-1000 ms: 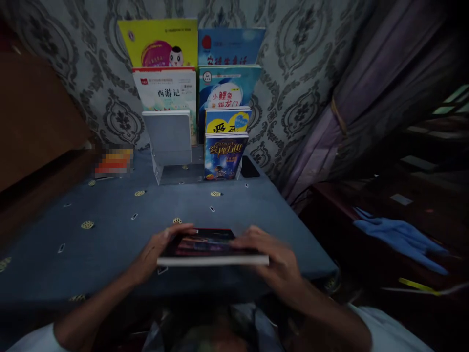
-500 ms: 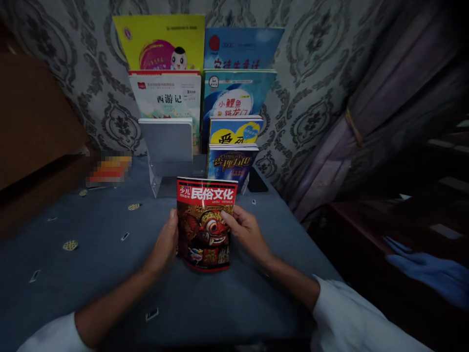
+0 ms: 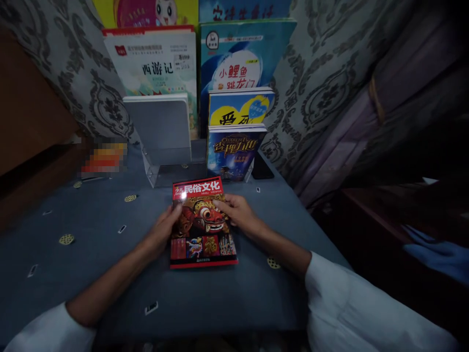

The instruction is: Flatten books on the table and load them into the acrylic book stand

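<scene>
Between my hands is a red and black book (image 3: 203, 230), its cover showing a carved mask and white Chinese lettering. My left hand (image 3: 164, 227) grips its left edge with the thumb on the cover. On the opposite edge, my right hand (image 3: 240, 214) has its thumb over the front, fingers behind and partly hidden. The book leans back with its top away from me. Just behind it stands a clear display rack (image 3: 152, 173) carrying a dark blue book (image 3: 234, 154), a yellow and blue book (image 3: 242, 108), a teal book (image 3: 273, 44) and a white book (image 3: 154, 49).
A grey-white plain-covered book or panel (image 3: 159, 129) fills the rack's front left slot. A dark phone-like object (image 3: 263, 167) lies right of the rack. A blurred orange item (image 3: 104, 157) is at the left. Blue gloves (image 3: 436, 254) hang at the far right.
The book has tipped further back and its cover lies flatter. My left thumb has come onto the cover. The view has moved downward and closer to the rack.
</scene>
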A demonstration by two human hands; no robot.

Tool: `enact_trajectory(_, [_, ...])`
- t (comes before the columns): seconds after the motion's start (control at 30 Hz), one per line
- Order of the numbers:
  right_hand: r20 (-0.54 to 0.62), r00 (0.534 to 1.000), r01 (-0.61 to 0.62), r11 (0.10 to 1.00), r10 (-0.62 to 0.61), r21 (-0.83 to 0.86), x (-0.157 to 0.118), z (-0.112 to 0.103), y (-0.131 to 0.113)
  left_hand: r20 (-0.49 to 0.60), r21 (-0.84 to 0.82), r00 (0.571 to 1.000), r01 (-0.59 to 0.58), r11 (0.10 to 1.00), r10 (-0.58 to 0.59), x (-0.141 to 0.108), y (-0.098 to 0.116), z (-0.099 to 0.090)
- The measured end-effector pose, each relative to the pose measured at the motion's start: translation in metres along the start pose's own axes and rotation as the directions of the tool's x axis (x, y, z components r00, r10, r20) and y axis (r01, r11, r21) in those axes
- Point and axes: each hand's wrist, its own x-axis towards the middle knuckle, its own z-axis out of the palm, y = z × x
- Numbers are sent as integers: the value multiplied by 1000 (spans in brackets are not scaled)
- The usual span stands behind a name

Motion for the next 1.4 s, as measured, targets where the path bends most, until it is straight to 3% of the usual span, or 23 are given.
enact_trajectory(0.07, [-37, 999, 20, 985, -27, -171, 3, -6, 6, 5, 245, 999, -39, 969, 39, -2, 0, -13])
enact_trajectory(0.1, [-56, 996, 45, 962, -62, -269, 4, -8, 8, -1, 408, 997, -69, 910, 76, -3, 2, -21])
enact_trajectory(0.2, [-71, 985, 100, 850, -159, -517, 1, -15, 9, 10, 808, 964, -164, 566, 265, -3, 9, -41])
enact_trajectory(0.3, [-49, 978, 114, 724, -201, -681, -4, -20, 6, 114, 913, 921, -245, 327, 372, 3, 12, -46])
enact_trajectory(0.43, [44, 930, 233, 494, -365, -837, -8, -13, 1, 199, 939, 898, -290, 187, 393, 21, 3, -37])
enact_trajectory(0.57, [402, 825, 536, 325, -397, -779, -3, 17, -3, 210, 945, 869, -298, 134, 448, 33, -16, -31])
enact_trajectory(0.67, [545, 778, 624, 287, -312, -727, 7, 36, 1, 202, 947, 855, -295, 127, 478, 34, -24, -31])
enact_trajectory(0.8, [506, 830, 557, 313, -234, -769, 20, 30, 11, 214, 943, 861, -306, 133, 462, 33, -25, -32])
enact_trajectory(1.0, [337, 913, 402, 376, -228, -835, 28, -16, 17, 223, 942, 870, -308, 133, 439, 34, -22, -32])
enact_trajectory(1.4, [296, 913, 403, 504, -282, -763, 33, -31, 25, 239, 942, 883, -312, 126, 404, 36, -18, -35])
